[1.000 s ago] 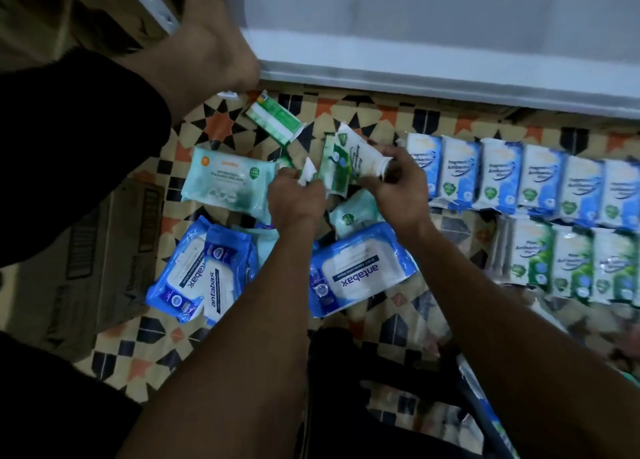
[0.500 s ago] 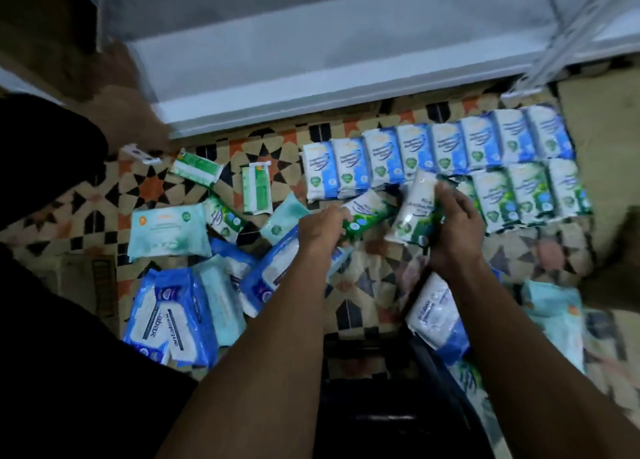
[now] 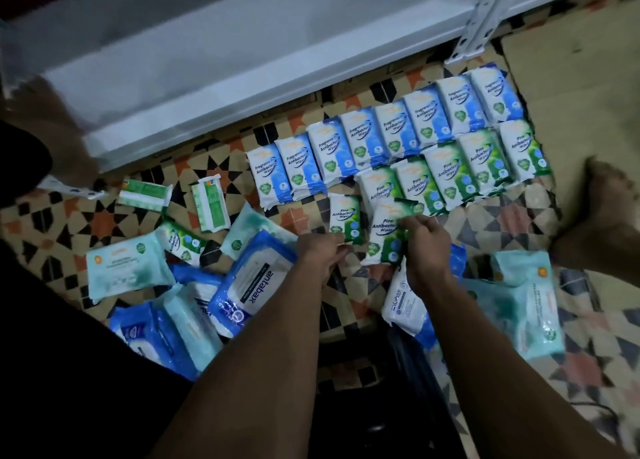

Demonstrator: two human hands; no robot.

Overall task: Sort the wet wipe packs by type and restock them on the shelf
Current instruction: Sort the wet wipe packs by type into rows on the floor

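We are crouched over a patterned tile floor point(image 3: 349, 287) with wipe packs spread across it. Our right hand point(image 3: 424, 247) has its fingers point(image 3: 412, 223) curled round the upper right edge of a green pine wipe pack point(image 3: 384, 231), gripping it so it stands tilted just above the floor. Our left hand point(image 3: 320, 254) sits just left of that pack, its fingers curled in a pinch at the lower corner of a second green pine pack point(image 3: 344, 217), which lies flat just beyond those fingertips. Beyond both hands, a row of green pine packs point(image 3: 481, 162) runs away to the right, and behind it lies a row of blue fragrance-free packs point(image 3: 391, 132), the two rows touching along their edges. The white shelf point(image 3: 242, 77) stretches across the far side, past both rows. To the left of our left hand lies a big blue-and-white pack point(image 3: 251, 287), touching our wrist, with more blue packs point(image 3: 162, 334) piled beside it and a pale teal pack point(image 3: 128, 268) further left. Two small green packs point(image 3: 211, 204) lie well off to the far left of the fingers. Under our right forearm lies a white pack point(image 3: 403, 302), and to its right a large teal pack point(image 3: 526, 306). A bare foot point(image 3: 602, 212) rests far right on the floor.
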